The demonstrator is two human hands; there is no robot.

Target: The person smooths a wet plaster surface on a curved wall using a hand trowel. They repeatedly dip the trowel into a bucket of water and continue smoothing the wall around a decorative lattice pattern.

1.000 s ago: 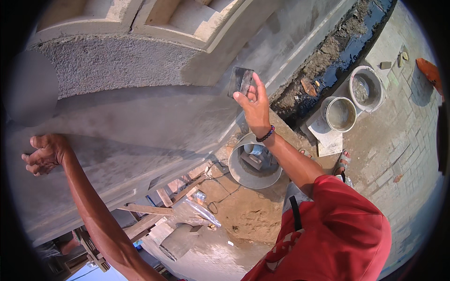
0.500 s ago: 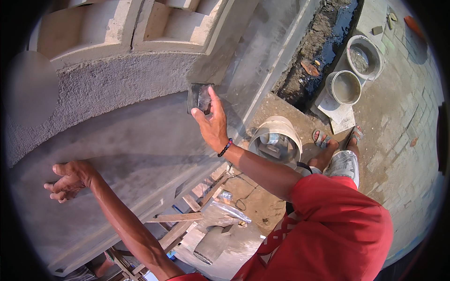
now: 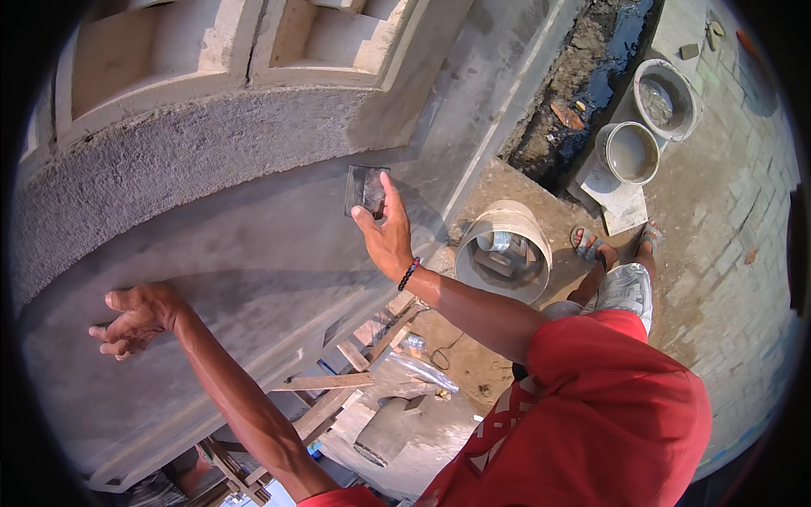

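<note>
Plaster trowel (image 3: 365, 189), a small dark rectangular blade, lies flat against the grey wet wall (image 3: 253, 253), gripped by the right hand (image 3: 387, 237) mid-smoothing, while the left hand (image 3: 135, 317) braces lower with loosely curled fingers, so the next stroke likely needs even pressure.

The wall (image 3: 253, 279) is smooth grey, with a rough speckled grey band (image 3: 169, 160) at eleven o'clock and pale cream panels (image 3: 321, 38) above it. The trowel (image 3: 365, 190) at twelve o'clock is dark grey, and the wrist bead bracelet (image 3: 409, 274) is black and red. At five o'clock the shirt (image 3: 608, 414) is bright red with white marks, and at two o'clock the buckets (image 3: 629, 152) are whitish-grey beside black mud (image 3: 591, 76).
</note>
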